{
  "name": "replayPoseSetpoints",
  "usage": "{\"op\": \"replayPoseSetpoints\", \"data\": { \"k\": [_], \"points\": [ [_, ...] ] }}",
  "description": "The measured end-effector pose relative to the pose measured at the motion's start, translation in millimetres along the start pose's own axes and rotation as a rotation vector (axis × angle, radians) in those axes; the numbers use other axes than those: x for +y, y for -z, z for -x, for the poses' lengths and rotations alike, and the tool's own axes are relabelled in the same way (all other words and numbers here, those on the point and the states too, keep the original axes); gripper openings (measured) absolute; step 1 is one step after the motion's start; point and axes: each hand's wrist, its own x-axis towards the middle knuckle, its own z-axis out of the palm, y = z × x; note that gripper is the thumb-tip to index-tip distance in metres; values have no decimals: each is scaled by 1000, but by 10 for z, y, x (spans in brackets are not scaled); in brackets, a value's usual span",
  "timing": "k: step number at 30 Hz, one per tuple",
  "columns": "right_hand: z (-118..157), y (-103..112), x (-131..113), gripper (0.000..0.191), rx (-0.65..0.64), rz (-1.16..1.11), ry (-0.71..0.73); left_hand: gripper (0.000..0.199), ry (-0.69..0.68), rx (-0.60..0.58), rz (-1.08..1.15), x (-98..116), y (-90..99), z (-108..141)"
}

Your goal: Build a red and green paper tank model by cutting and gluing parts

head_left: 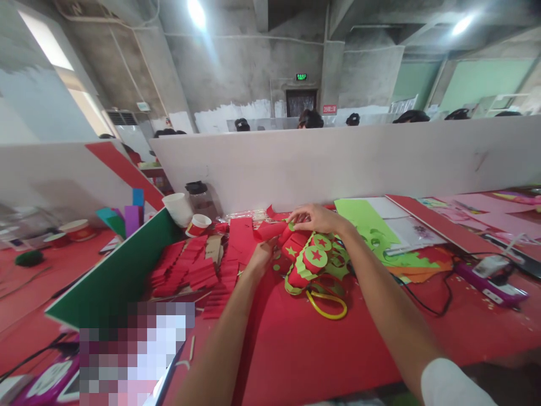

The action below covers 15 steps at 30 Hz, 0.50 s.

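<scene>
Over the middle of the table, my left hand (pixel 261 256) pinches a piece of red paper (pixel 273 230) near its lower edge. My right hand (pixel 311 218) is bent over the far end of the same paper, its fingers closed at a small green-edged part. Just below my right hand lies a red and green paper craft (pixel 306 265) with scalloped green edging and round discs bearing red stars. A yellow loop handle (pixel 327 307) sticks out toward me from beneath the craft. Part of the red paper is hidden by my fingers.
Stacks of folded red paper strips (pixel 190 265) lie left, beside a green board (pixel 114 270). White cups (pixel 177 208) and a dark-lidded bottle (pixel 200 197) stand behind. Green cut-out sheets (pixel 363 225) and a purple power strip (pixel 490 285) with cables lie right. A white partition (pixel 338 163) borders the back.
</scene>
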Motion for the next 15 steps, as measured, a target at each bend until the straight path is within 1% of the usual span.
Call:
{"op": "replayPoseSetpoints", "data": {
  "k": [4,10,15],
  "points": [
    [10,12,-3,25,-10,27,-44,26,6,4,-6,12,-6,10],
    [16,19,-15,27,-22,19,-80,32,25,-29,15,45,-29,42],
    [23,36,-14,34,-42,-20,-115,29,35,27,66,59,-51,47]
  ]
}}
